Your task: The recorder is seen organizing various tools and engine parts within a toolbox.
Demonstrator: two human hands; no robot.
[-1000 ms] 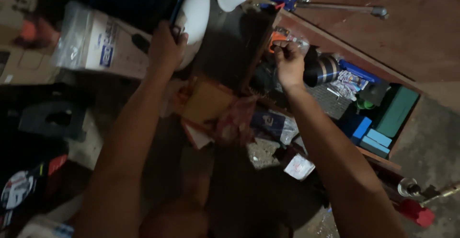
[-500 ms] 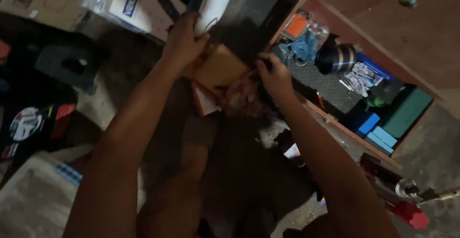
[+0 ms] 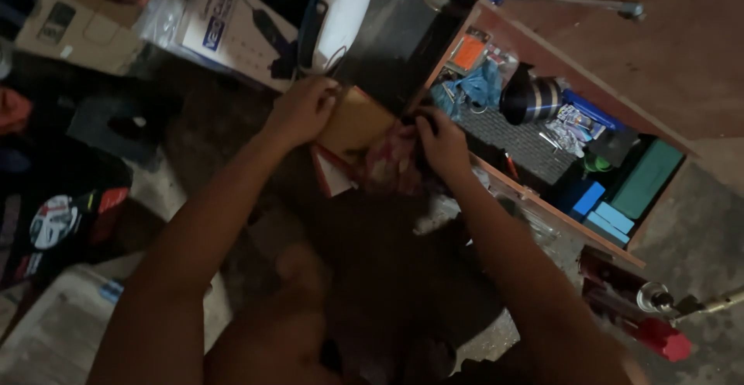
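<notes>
Your left hand [image 3: 301, 110] grips the edge of a flat tan cardboard box [image 3: 355, 124]; your right hand [image 3: 440, 141] pinches crinkled red plastic wrap [image 3: 391, 162] beside it. Beyond sits a wooden drawer [image 3: 555, 213] with blue blocks [image 3: 601, 213], then a smooth white jug [image 3: 341, 9].

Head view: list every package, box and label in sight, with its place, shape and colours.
Tan box: centre, flat, left hand on its edge.
White carton: top left, long, blue label patch, plastic-wrapped.
Brown cardboard box: far top left.
Round sticker: left, white and red on black.
Blue boxes: drawer's right end.
</notes>
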